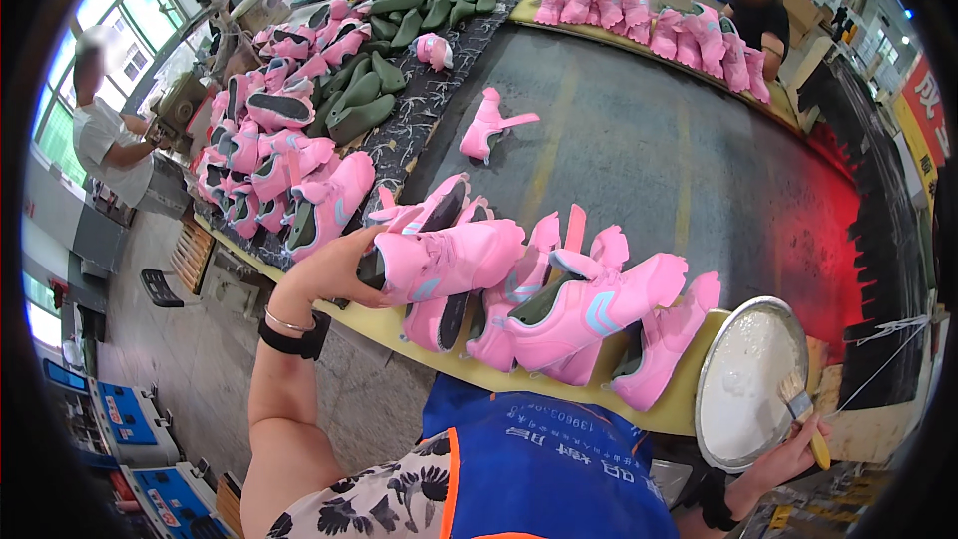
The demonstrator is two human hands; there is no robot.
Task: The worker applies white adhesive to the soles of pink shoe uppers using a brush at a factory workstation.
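Note:
My left hand [342, 271] is closed round the heel end of a pink shoe upper [454, 258] with light blue marks, and something dark green shows inside its opening. Below and to the right of it, several more pink uppers [609, 311] stand in a row along the yellow near edge of the table. At the right end of that row sits a round metal bowl [703, 394] of white paste. My right hand [781, 457] grips a paintbrush [818, 447] with a yellow handle, its pale bristles over the bowl's right side, at the paste.
One pink upper [485, 130] stands alone on the dark belt [619, 140]. Left of it, pink uppers [279, 110] and green shoe lasts [359, 105] lie heaped on dark cloth. More uppers [689, 35] line the far edge, beside a person [758, 10]. Another person [115, 135] stands at a machine.

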